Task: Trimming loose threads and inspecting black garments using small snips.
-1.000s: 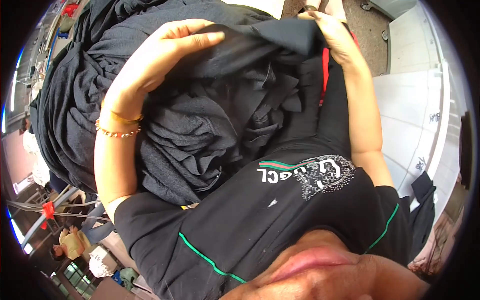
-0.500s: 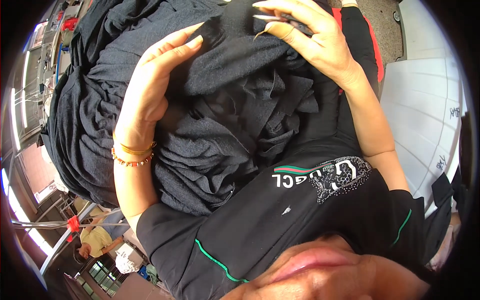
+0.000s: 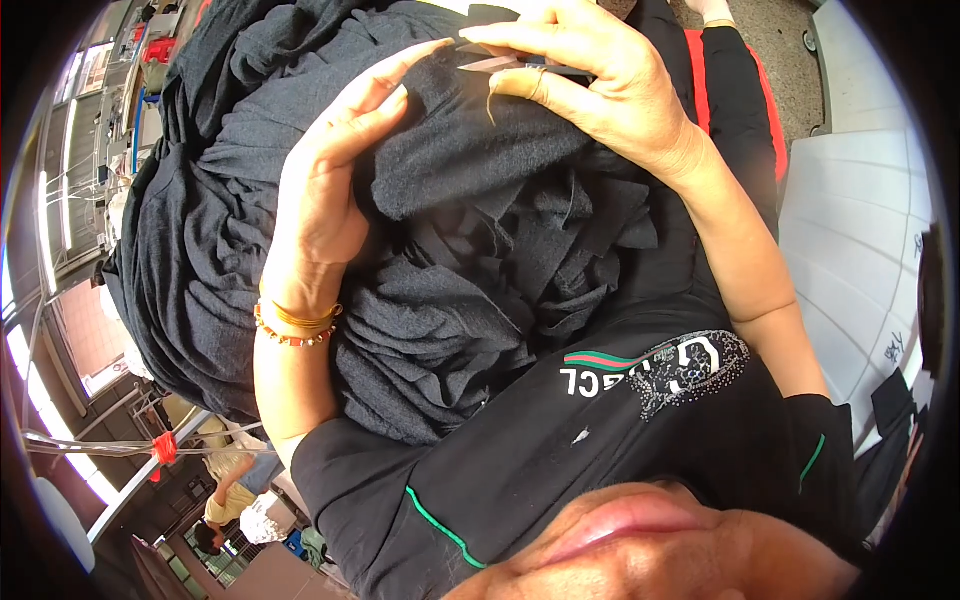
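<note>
A large heap of dark grey knit fabric (image 3: 470,165) lies bunched over my lap, its cut edges folding over each other in the middle. My left hand (image 3: 330,175), with a beaded bracelet and a gold bangle at the wrist, holds a raised fold of it between thumb and fingers. On the other side of that fold, my right hand (image 3: 610,95) grips small thread snips (image 3: 490,65), their pointed blades showing between thumb and forefinger and directed toward the left fingertips. A short yellowish strip hangs by the right thumb. Some right-hand fingers are cut off at the upper edge.
White panels (image 3: 850,220) stand close on the right. A red-edged seat (image 3: 770,110) shows beside my dark trousers. At the lower left, a co-worker in a yellow top (image 3: 232,503) is near a white bundle (image 3: 265,520). A red tie (image 3: 164,449) wraps a metal bar.
My right hand has come left with the snips, bringing the blades closer to my left fingers. The left forefinger reaches farther along the fold. The whole view has shifted slightly.
</note>
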`<state>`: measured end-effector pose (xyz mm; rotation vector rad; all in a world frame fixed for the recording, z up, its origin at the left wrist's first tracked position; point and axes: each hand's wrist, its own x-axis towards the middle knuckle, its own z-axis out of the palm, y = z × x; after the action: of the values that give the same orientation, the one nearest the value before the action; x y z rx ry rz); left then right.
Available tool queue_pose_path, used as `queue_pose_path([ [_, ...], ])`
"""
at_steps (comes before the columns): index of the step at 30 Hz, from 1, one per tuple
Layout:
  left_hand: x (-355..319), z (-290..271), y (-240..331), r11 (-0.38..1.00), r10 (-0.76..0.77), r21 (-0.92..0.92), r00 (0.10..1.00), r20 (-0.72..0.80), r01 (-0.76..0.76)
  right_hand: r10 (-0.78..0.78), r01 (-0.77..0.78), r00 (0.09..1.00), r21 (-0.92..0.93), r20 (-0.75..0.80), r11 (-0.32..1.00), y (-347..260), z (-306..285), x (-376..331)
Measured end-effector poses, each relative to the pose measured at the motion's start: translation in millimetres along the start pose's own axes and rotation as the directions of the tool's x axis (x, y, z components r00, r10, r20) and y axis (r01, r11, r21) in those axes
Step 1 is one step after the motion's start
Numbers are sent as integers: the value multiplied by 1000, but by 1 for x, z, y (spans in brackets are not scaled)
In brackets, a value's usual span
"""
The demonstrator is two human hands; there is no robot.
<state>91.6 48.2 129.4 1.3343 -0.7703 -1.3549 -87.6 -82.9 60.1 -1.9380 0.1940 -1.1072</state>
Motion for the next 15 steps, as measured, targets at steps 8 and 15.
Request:
queue_pose_path([
  [8, 1, 6, 2, 1000, 7, 10, 1000, 23, -7, -609, 635, 764, 81, -213, 768, 56, 14, 15],
  [15, -5, 3, 7, 982, 35, 184, 997, 69, -47, 294, -310, 932, 47, 214, 950, -1, 1, 9],
])
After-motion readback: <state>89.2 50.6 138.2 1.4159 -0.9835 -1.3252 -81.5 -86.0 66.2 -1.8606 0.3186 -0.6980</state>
